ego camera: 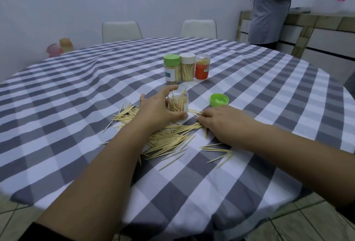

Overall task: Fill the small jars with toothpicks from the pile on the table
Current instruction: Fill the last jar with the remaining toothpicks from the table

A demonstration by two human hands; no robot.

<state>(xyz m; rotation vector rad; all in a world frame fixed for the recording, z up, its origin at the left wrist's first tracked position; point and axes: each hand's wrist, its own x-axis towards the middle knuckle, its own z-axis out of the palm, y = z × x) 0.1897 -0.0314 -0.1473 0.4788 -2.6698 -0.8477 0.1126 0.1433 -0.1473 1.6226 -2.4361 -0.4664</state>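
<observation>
A round table under a grey-and-white checked cloth point(76, 90) carries everything. The toothpick pile point(169, 139) sprawls across it near the person: light, stiff, pointed sticks that likely roll and scatter, best pinched in small aligned bundles at mid-length. The left hand point(155, 110) wraps its fingers around the open clear jar point(177, 103), upright, partly filled, probably light and tippable. The right hand point(221, 121) rests fingers-down on the pile's edge; whether they pinch anything I cannot tell. A green lid point(219, 100) lies beside the jar.
</observation>
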